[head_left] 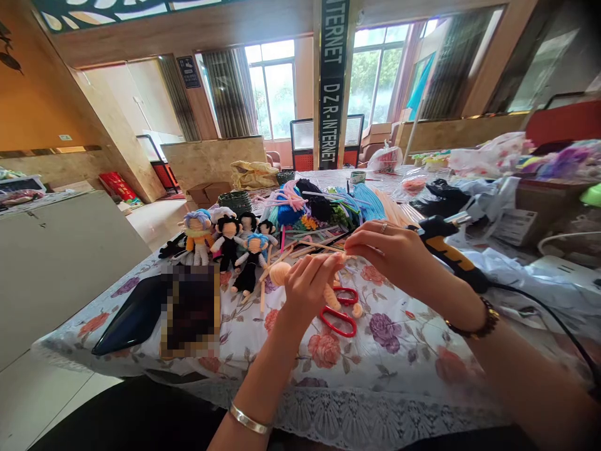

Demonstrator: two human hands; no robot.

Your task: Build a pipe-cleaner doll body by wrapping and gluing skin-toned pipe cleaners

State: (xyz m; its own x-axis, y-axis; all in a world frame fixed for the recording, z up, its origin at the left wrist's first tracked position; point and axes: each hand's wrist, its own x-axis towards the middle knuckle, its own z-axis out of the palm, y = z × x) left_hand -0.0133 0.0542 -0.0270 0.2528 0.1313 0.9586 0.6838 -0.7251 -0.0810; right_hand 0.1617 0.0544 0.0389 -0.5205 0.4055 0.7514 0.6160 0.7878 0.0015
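Observation:
Above the tablecloth, my left hand (312,279) pinches a peach pipe cleaner (346,255), mostly hidden by fingers. My right hand (387,247) has its thumb and fingertips closed on the same piece, just right of the left fingertips. Below them lie red-handled scissors (339,321), their blades hidden. A coiled peach piece (332,297) rests by the handles, partly behind my left hand, with a small peach bit (357,310) beside it. Left of my left hand sits a round peach ball (280,274). Several small yarn-like dolls (228,241) stand and lean together further left.
A black and yellow glue gun (448,254) with a cable lies close beyond my right wrist. Behind the hands are bundles of blue pipe cleaners (367,202) and peach pipe cleaners (392,210). A dark tray-like object (134,313) lies left; plastic bags (488,194) crowd the right.

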